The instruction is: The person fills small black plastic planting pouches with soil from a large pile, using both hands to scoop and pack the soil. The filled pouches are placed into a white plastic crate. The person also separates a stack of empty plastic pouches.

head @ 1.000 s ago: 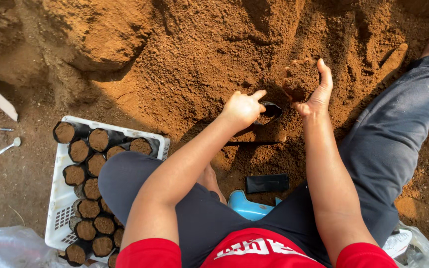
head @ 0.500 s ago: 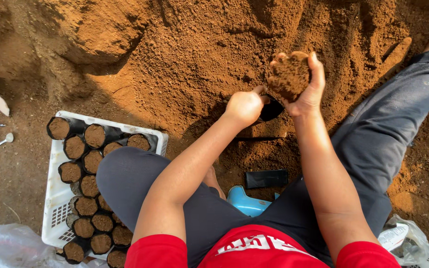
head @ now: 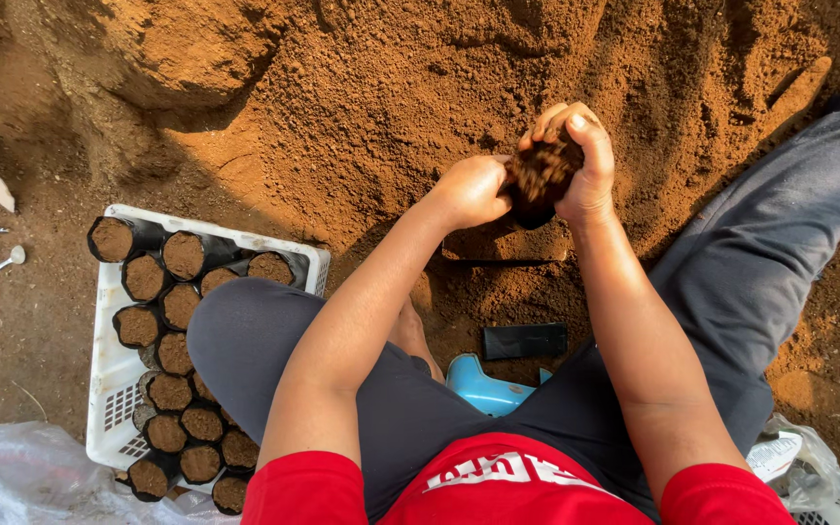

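Above the soil heap (head: 371, 107), both hands' fingers (head: 576, 126) around a half-hidden black bag (head: 540, 175).

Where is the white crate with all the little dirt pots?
In the head view, the white crate sits on the ground at lower left, beside the person's left leg, with a clear plastic bag just below it.

Soil mound (head: 420, 117) open ahead; white crate (head: 109, 389) blocks left; black bag stack (head: 525, 341), blue stool (head: 483, 387) between legs.
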